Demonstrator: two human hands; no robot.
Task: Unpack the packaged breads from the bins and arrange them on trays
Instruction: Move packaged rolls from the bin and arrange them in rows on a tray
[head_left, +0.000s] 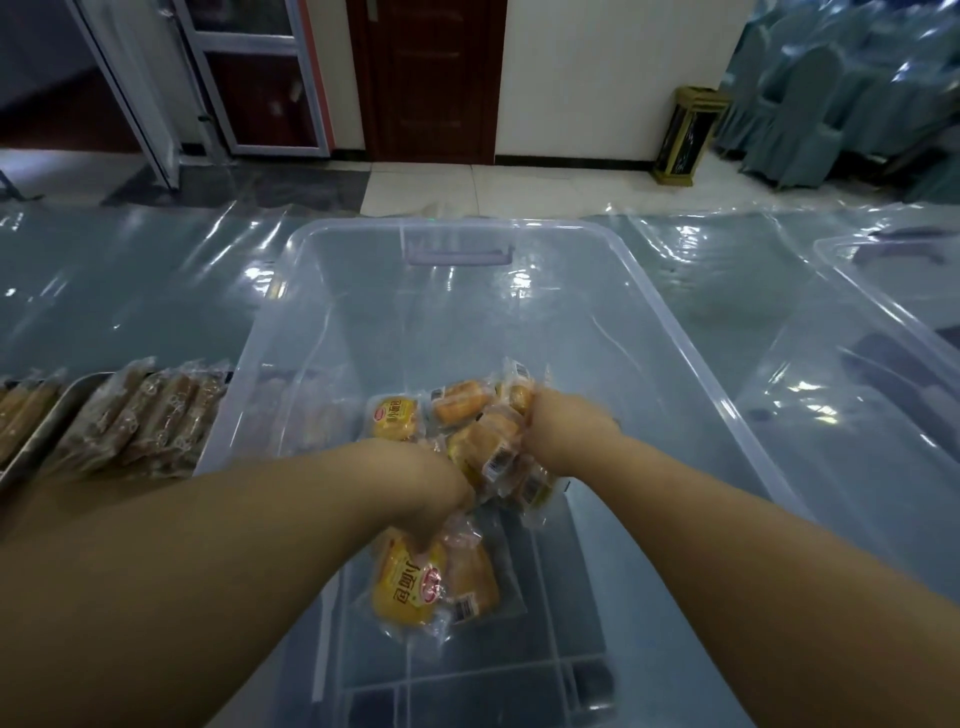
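A: Nearest, we log left hand (436, 488) clutching breads (410, 582), dangling inside bin (675, 332).
B: Agreed; right hand (566, 431) grips more breads there. We see brown packs (145, 410) on tray (49, 428), left.

Forearms (218, 551) bare to frame edge; left hand (434, 480), right hand (563, 431) bare.

The bin (675, 322) sits centrally on the desk (130, 291). Bread packets (400, 577) lie in it, toward its near end. A tray (52, 423) lies left; a second bin (883, 270) lies right.
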